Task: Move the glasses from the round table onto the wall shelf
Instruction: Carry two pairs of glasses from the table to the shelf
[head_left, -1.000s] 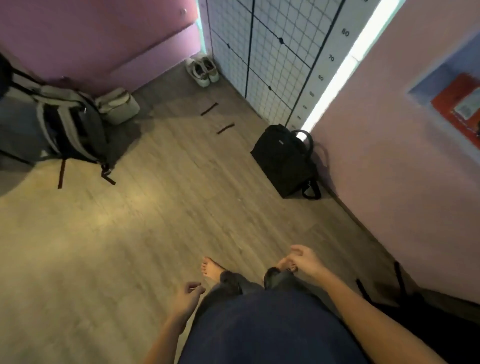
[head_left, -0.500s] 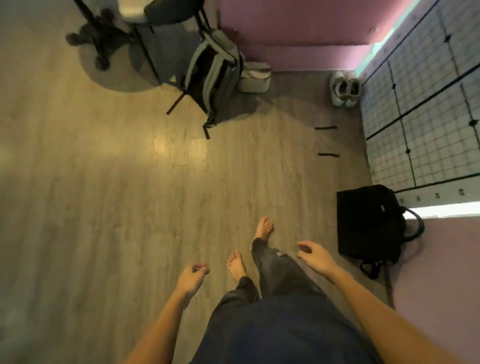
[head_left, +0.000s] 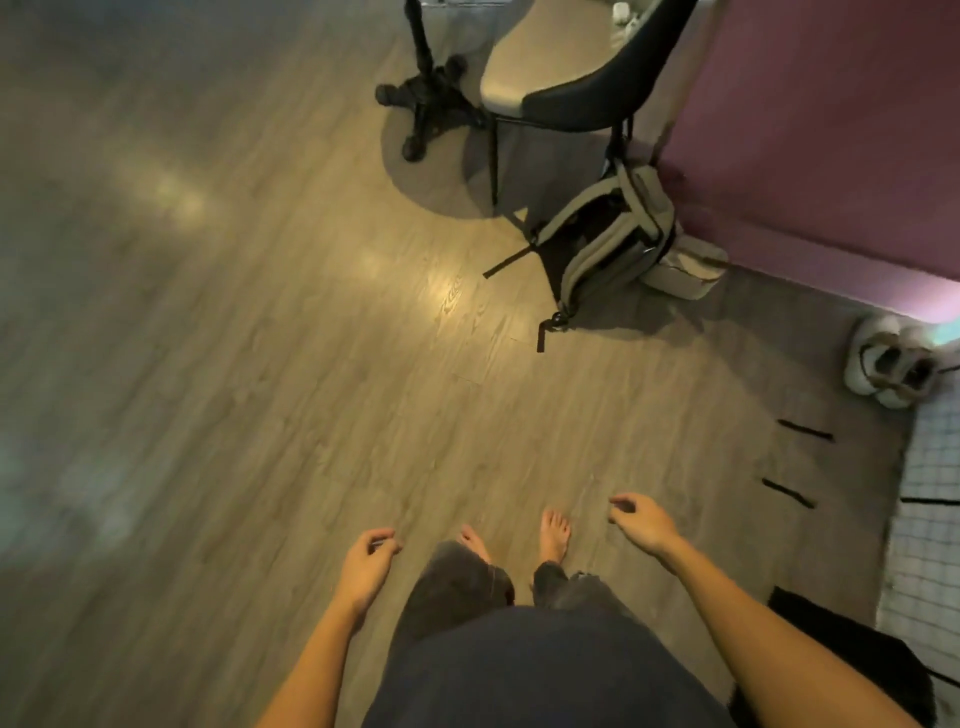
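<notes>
Both hands hang empty at the person's sides: the left hand (head_left: 367, 566) is loosely curled with nothing in it, and the right hand (head_left: 644, 525) is relaxed, fingers slack, also holding nothing. No glasses, tabletop or wall shelf show anywhere here, so where the glasses sit cannot be told; only a black pedestal base (head_left: 427, 111), well ahead of the left hand, may belong to the bench. The likeliest trouble, as I judge it, is a trip: the backpack (head_left: 610, 244) leans by the chair (head_left: 566, 88) ahead of the right hand, and its loose strap (head_left: 506, 262) trails out onto the floor (head_left: 260, 415) where bare feet would pass. Shoes (head_left: 891, 364) and a black bag (head_left: 852, 654) crowd the wall side, beyond the right hand. Open room lies wide ahead of and outward from the left hand, so that side looks the safer path. The picture is smeared, so small floor clutter could go unseen.
</notes>
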